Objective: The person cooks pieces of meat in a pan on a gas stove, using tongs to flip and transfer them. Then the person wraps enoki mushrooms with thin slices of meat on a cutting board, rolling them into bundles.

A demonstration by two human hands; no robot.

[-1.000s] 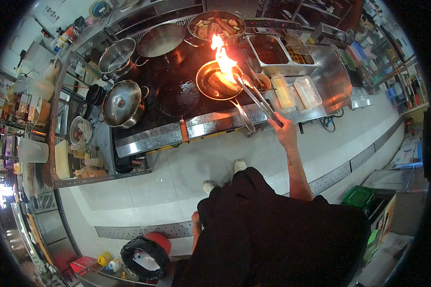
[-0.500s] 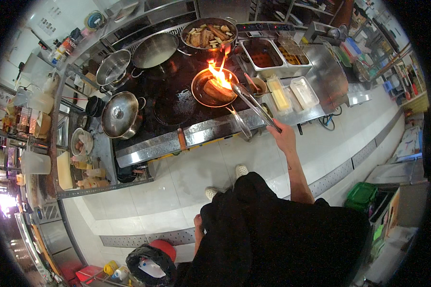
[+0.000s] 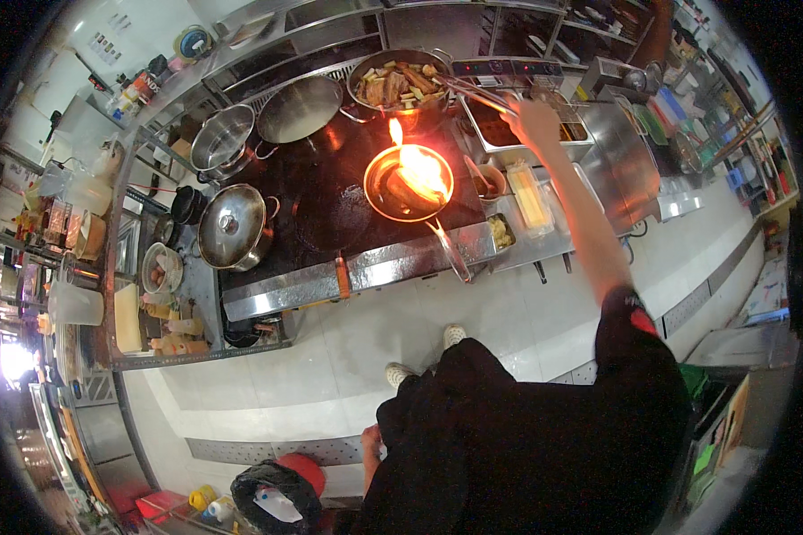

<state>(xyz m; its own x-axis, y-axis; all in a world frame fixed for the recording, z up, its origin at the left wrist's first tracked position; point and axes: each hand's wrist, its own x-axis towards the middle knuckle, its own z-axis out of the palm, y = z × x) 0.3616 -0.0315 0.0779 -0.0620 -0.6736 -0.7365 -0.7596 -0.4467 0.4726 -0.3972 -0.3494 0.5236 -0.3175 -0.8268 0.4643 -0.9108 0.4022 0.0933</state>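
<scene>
My right hand is closed round metal tongs, reaching over the stove. The tongs' tips are at the right rim of a wide pot filled with browned meat pieces and pale chunks. Nearer to me, a frying pan holds a browned piece of meat, partly hidden by tall flames. The pan's handle points toward me. Low beside my black clothing, my left hand has curled fingers; what they hold, if anything, cannot be made out.
A lidded pot, a steel pot and a wide pan of pale liquid stand left on the stove. Steel food trays, a brown bowl and a yellow block in a container sit at right. A lined bin stands behind.
My right hand and the tongs have moved from the meat in the flaming frying pan up to the rim of the far pot. The meat stays in the pan; the fire looks brighter.
</scene>
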